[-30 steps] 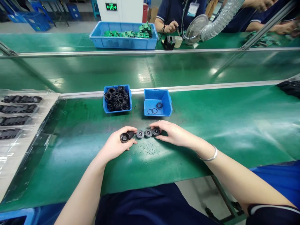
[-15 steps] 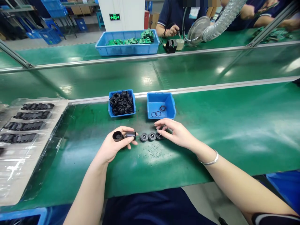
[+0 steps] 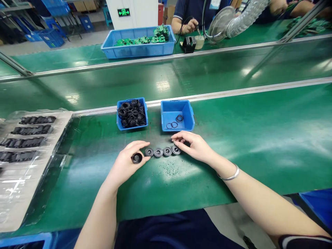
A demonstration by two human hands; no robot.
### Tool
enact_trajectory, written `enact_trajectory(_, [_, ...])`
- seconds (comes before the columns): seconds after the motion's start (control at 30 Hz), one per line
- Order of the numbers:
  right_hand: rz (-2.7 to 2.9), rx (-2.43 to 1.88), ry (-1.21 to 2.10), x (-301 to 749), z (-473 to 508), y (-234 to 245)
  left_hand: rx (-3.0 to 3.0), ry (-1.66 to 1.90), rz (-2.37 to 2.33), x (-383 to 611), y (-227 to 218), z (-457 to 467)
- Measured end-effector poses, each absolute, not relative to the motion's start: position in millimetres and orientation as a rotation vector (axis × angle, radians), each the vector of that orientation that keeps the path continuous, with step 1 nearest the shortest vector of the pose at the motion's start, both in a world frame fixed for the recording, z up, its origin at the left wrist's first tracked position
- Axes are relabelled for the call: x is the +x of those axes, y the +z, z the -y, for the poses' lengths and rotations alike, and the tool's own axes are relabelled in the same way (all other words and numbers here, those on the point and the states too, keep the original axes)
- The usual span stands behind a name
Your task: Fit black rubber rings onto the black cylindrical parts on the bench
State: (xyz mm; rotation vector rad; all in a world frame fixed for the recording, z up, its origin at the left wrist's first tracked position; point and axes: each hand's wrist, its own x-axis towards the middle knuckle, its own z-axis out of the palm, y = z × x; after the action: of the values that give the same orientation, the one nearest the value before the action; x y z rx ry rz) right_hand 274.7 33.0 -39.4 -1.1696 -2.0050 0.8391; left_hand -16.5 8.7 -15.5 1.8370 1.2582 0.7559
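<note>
A black rubber cup (image 3: 136, 158) is gripped in the curled left hand (image 3: 126, 164) at lower centre, with the half-open, empty right hand (image 3: 193, 147) poised just beside 4 black rubber rings (image 3: 158, 152) on the green surface (image 3: 207, 186).

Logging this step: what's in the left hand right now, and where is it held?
The left hand holds a black rubber cylinder by its side, against the fingers, with its open end up.

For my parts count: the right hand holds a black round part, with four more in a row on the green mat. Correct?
No: the head view shows the left hand holding the black round part, not the right; four round parts do lie in a row on the green mat.
</note>
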Motion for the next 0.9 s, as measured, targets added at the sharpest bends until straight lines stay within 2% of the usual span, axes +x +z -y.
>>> enact_trajectory(0.1, [1.997, -1.183, 0.826, 276, -33, -40, 1.355, 0.917, -1.298, -24, -10, -11])
enact_trajectory(0.23, [2.024, -1.195, 0.758, 278, -33, -43, 0.897, 1.110, -1.099, -27, -7, -14])
enact_trajectory(0.57, [2.044, -1.184, 0.674, 281, -35, -48, 0.884, 1.049, -1.063, -20, -5, -15])
enact_trajectory(0.9, [2.044, -1.126, 0.670, 279, -36, -49, 1.187, 1.050, -1.185, -27, 1, -4])
